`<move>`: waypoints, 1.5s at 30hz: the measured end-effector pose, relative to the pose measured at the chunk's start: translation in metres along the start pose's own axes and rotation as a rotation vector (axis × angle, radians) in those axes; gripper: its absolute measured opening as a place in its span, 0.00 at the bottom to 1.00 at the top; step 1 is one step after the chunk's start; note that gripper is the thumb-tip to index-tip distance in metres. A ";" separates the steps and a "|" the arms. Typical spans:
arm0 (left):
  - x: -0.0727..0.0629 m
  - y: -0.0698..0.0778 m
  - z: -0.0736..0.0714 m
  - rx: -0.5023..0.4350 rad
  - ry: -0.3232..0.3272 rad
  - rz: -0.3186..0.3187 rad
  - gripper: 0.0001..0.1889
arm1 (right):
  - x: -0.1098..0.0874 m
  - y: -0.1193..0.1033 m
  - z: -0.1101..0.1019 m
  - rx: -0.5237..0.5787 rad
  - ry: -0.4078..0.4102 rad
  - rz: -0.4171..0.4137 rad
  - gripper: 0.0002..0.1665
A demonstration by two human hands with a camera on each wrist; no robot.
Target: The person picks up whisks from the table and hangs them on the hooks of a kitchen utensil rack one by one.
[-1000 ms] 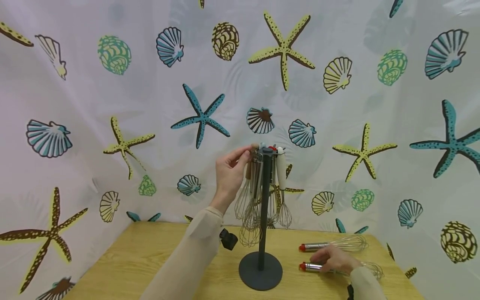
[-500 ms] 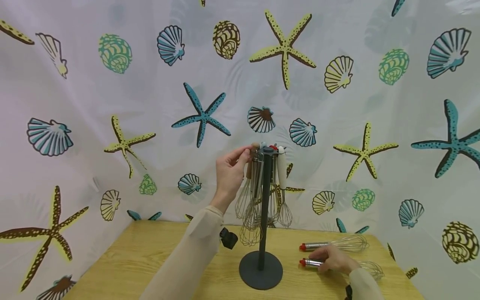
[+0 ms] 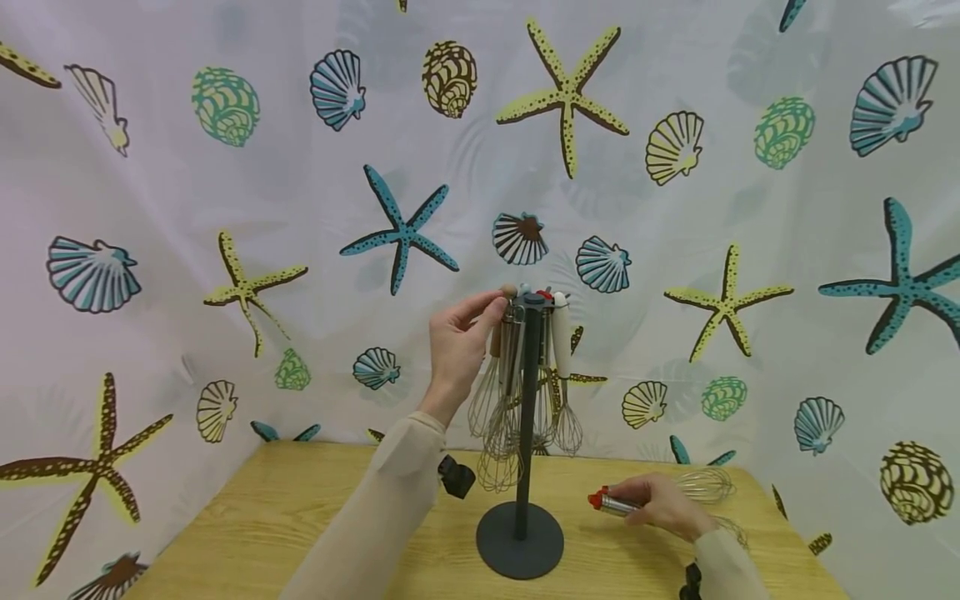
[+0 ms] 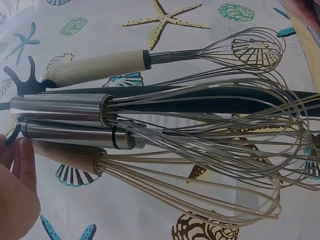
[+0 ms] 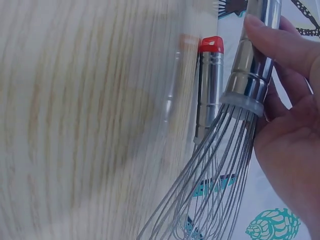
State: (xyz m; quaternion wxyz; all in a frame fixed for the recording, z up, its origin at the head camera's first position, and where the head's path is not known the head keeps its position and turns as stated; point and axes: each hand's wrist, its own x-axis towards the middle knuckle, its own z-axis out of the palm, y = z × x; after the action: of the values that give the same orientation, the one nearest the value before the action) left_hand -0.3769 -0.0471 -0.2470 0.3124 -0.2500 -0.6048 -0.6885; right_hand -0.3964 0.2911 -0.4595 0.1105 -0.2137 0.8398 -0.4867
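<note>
Up at the top of a dark whisk stand (image 3: 527, 433), my left hand (image 3: 456, 354) pinches the upper end of a whisk with a wooden handle (image 4: 75, 157). Several other whisks hang around it, two with steel handles in the left wrist view and one with a cream handle (image 3: 561, 337). On the right, my right hand (image 3: 667, 504) holds a steel whisk (image 5: 250, 65) by its handle, thumb on top and fingers underneath. Its red end (image 3: 597, 497) points left toward the stand, tilted upward. Its wires are partly hidden behind the hand in the head view.
A second red-ended whisk (image 5: 210, 95) lies on the wooden table (image 3: 300, 500) behind the right hand. The stand's round base (image 3: 520, 550) sits near the middle. A white curtain (image 3: 300, 192) printed with shells and starfish surrounds the table.
My right hand has taken the nearer red-ended whisk and raised it off the table, shifting it slightly back and left. My left hand stays at the stand's top.
</note>
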 end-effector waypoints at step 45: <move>0.008 0.010 -0.001 -0.032 -0.131 -0.083 0.15 | -0.002 -0.041 -0.005 0.068 0.308 -0.056 0.32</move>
State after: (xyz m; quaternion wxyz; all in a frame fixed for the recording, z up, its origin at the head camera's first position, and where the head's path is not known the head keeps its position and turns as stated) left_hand -0.3747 -0.0496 -0.2342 0.2392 -0.2741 -0.6227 -0.6928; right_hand -0.3859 0.2776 -0.4214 -0.0260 -0.1562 0.8234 -0.5449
